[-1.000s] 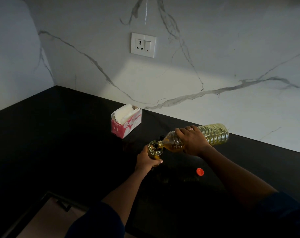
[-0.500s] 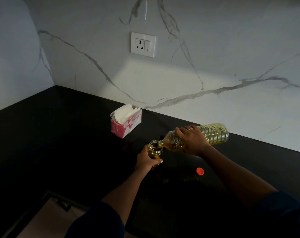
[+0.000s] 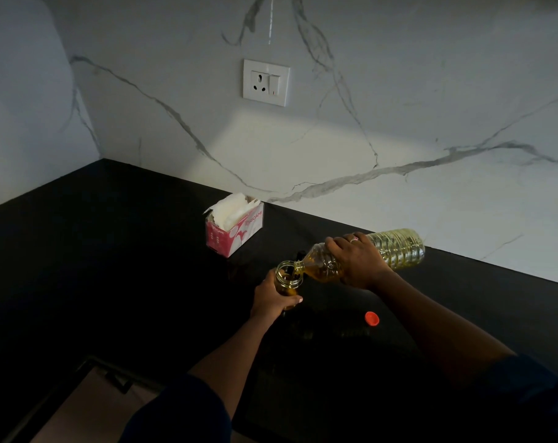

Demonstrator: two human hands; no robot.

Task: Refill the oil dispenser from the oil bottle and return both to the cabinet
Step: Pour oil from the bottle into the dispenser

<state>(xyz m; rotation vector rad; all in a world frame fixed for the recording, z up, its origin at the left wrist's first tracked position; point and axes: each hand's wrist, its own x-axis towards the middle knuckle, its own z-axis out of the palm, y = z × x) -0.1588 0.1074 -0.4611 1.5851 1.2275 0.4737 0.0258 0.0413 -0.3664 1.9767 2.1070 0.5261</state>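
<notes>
Fingers (image 3: 336, 244) of the right hand (image 3: 357, 263) wrapped the tipped oil bottle (image 3: 399, 249) at its ribbed middle, mouth at the oil dispenser (image 3: 288, 278), gripped on the counter (image 3: 111, 251) by the left hand (image 3: 271, 298), probably slippery, breakable glass.

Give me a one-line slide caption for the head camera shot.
Right hand tips the oil bottle into the open dispenser steadied by the left hand; red cap lies on the black counter.
</notes>
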